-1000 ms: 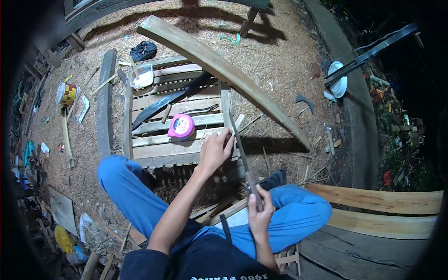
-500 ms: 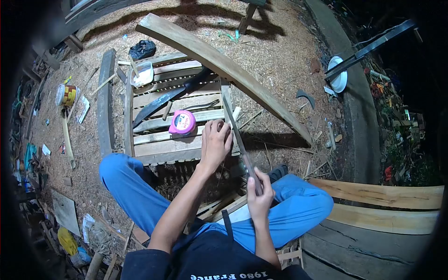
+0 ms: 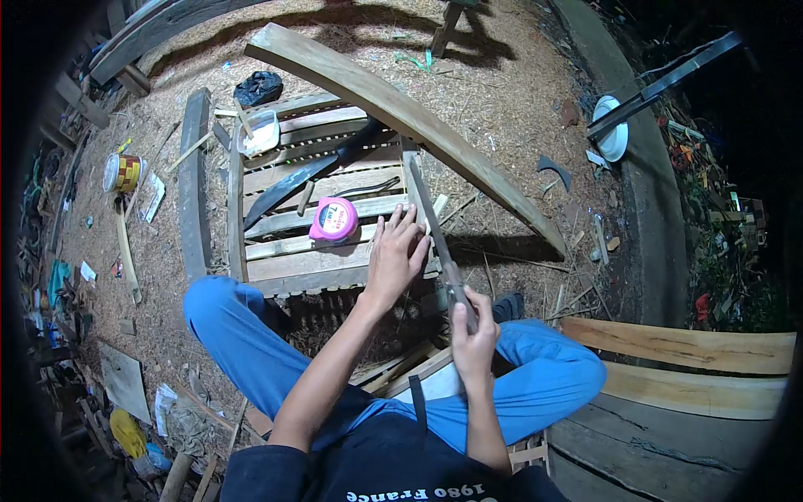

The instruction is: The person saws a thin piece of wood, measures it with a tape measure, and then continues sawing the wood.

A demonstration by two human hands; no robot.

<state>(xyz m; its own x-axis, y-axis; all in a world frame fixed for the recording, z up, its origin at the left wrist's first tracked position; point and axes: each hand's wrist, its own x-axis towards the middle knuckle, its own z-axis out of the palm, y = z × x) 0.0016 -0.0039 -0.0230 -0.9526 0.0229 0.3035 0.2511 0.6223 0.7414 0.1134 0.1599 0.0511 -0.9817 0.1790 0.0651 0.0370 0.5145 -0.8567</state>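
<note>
My left hand (image 3: 396,258) lies palm down at the right edge of a low slatted wooden table (image 3: 276,266), fingers stretched out and slightly apart. Just right of its fingertips, my right hand (image 3: 475,335) grips the handle end of a long knife (image 3: 435,226), whose narrow grey blade points away from me along the table edge. A pale strip of wood (image 3: 440,205) shows beside the blade, partly hidden. Left of my left hand sits a pink tape measure (image 3: 335,220). Behind it on the slats rests a machete (image 3: 293,186) with a dark handle.
A curved wooden beam (image 3: 401,117) slants across the table's far right corner. At the far left corner is a plastic tub (image 3: 259,134) near a black bag (image 3: 258,87). Another beam (image 3: 195,184) lies left. Planks (image 3: 686,347) are at right, and wood shavings cover the ground.
My left hand's fingers have straightened and flattened from a curled pose. The knife and my right hand have shifted slightly right, and the whole view has moved a little.
</note>
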